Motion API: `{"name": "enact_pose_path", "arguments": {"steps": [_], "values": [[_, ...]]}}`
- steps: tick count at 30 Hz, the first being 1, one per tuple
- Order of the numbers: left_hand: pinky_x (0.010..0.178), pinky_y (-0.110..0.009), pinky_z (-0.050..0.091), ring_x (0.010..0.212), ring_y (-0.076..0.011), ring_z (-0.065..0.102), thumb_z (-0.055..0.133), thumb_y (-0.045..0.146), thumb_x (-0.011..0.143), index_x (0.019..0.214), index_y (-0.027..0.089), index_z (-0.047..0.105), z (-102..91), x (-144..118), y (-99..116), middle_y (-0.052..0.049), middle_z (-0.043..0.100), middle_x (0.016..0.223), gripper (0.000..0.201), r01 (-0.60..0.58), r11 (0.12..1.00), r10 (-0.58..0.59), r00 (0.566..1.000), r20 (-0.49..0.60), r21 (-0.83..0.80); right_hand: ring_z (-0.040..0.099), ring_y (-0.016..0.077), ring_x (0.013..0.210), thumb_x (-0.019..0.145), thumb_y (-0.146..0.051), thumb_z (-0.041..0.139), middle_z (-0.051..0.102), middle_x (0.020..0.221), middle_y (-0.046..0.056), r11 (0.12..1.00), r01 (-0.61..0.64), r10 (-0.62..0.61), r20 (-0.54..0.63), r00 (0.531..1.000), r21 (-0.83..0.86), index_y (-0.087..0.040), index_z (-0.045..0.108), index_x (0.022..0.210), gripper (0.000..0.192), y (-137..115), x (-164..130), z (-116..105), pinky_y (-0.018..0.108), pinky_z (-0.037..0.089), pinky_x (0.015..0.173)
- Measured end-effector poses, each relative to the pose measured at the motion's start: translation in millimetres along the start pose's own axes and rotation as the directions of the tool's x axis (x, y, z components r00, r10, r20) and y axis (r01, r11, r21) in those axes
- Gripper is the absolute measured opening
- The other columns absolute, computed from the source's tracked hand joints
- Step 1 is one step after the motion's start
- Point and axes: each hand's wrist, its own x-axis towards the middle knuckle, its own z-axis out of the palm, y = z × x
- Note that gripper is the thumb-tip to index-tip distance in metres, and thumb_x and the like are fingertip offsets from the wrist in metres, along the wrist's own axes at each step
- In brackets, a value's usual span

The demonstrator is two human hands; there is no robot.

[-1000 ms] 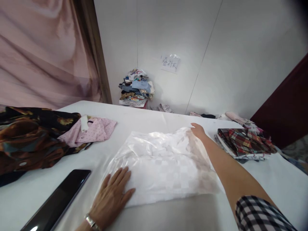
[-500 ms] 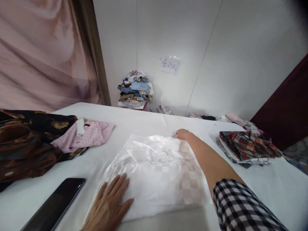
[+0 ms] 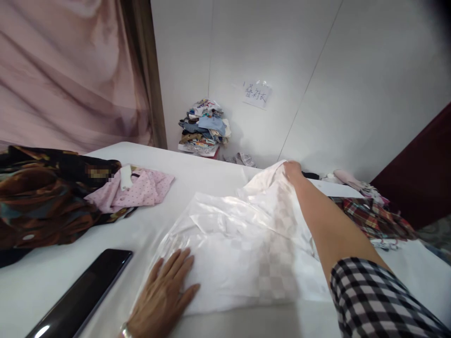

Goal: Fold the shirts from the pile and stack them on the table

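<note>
White garment (image 3: 225,272) lies on the white table (image 3: 225,324), near edge flat, far right corner pulled up into a slope. Tabletop shows left of the garment, up to the black phone (image 3: 79,293), also beyond it toward the table's far edge, and along its near edge. Pink dotted cloth (image 3: 148,188) sits far left of the garment; plaid stack (image 3: 373,218) right of it, partly behind the forearm. Clothes pile (image 3: 204,126) beyond it, by the wall. Left hand (image 3: 165,288) palm down on the garment's near left part, fingers a bit spread, thumb out, gripping nothing. Right hand (image 3: 293,170) grips the garment's raised corner, fingertips hidden; arm reaches forward over its right side.
</note>
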Motion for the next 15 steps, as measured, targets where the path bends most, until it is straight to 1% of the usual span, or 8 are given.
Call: {"name": "enact_pose_path", "arguments": {"steps": [3,4,6,8,10,12,14,15], "values": [[0.109,-0.054,0.039,0.131,-0.0315,0.052,0.048,0.064,0.087,0.132,0.035,0.06,-11.3,5,1,-0.002,0.056,0.143,0.055,0.022,0.999,-0.021,0.999,0.038,-0.041,0.062,0.0209,0.103,0.094,-0.038,0.06,0.061,0.122,0.009,0.996,-0.067,0.071,0.072,0.995,-0.066,-0.016,0.059,0.122,0.035,19,-11,1,0.042,0.054,0.087],[0.109,-0.054,0.04,0.128,-0.0309,0.055,0.046,0.065,0.088,0.128,0.034,0.063,-17.5,10,0,-0.003,0.06,0.139,0.054,0.023,0.998,-0.021,0.999,0.034,-0.057,0.062,0.021,0.103,0.093,-0.038,0.061,0.061,0.122,0.009,0.992,-0.092,0.1,0.092,0.991,-0.087,-0.017,0.058,0.122,0.036,26,-15,2,0.043,0.054,0.088],[0.108,-0.053,0.04,0.12,-0.0289,0.061,0.042,0.064,0.091,0.122,0.03,0.066,-32.5,30,-4,-0.006,0.067,0.13,0.052,0.017,0.997,-0.018,1.0,-0.014,-0.082,0.064,0.0218,0.102,0.093,-0.034,0.061,0.063,0.121,0.01,0.982,-0.144,0.158,0.126,0.979,-0.12,-0.016,0.059,0.123,0.035,40,-25,4,0.042,0.054,0.088],[0.106,-0.051,0.041,0.113,-0.0275,0.065,0.039,0.058,0.094,0.119,0.024,0.067,-46.8,63,-9,-0.009,0.07,0.122,0.05,0.001,0.996,-0.008,0.997,-0.078,-0.087,0.066,0.0243,0.103,0.091,-0.03,0.06,0.067,0.117,0.013,0.975,-0.173,0.194,0.157,0.968,-0.139,-0.014,0.062,0.122,0.035,54,-34,5,0.039,0.053,0.088],[0.1,-0.047,0.047,0.11,-0.027,0.065,0.039,0.05,0.096,0.118,0.019,0.067,-54.1,105,-16,-0.012,0.071,0.12,0.047,-0.022,0.996,0.016,0.997,-0.075,-0.082,0.065,0.0285,0.108,0.09,-0.027,0.058,0.069,0.115,0.016,0.972,-0.18,0.208,0.19,0.96,-0.153,-0.011,0.067,0.116,0.032,66,-43,6,0.037,0.051,0.091],[0.099,-0.044,0.047,0.115,-0.026,0.062,0.038,0.04,0.097,0.122,0.019,0.064,-50.3,151,-21,-0.011,0.067,0.127,0.041,0.013,0.998,-0.011,0.999,0.03,-0.058,0.061,0.033,0.117,0.088,-0.026,0.057,0.069,0.116,0.019,0.967,-0.186,0.222,0.221,0.95,-0.172,-0.009,0.071,0.108,0.03,79,-52,6,0.039,0.047,0.095],[0.106,-0.039,0.042,0.129,-0.0225,0.053,0.038,0.033,0.097,0.131,0.02,0.058,-36.2,193,-25,-0.009,0.058,0.14,0.041,0.039,0.999,-0.034,0.982,0.184,-0.026,0.058,0.0368,0.12,0.085,-0.027,0.06,0.068,0.118,0.023,0.96,-0.206,0.249,0.248,0.936,-0.19,-0.007,0.072,0.102,0.029,91,-60,5,0.041,0.045,0.097],[0.108,-0.038,0.04,0.133,-0.0217,0.048,0.039,0.03,0.097,0.133,0.021,0.056,-26.9,210,-27,-0.008,0.054,0.145,0.041,0.052,0.998,-0.047,0.974,0.223,-0.017,0.059,0.0375,0.12,0.084,-0.028,0.061,0.068,0.117,0.024,0.957,-0.216,0.261,0.258,0.93,-0.193,-0.007,0.072,0.102,0.03,97,-65,4,0.041,0.045,0.097]]}}
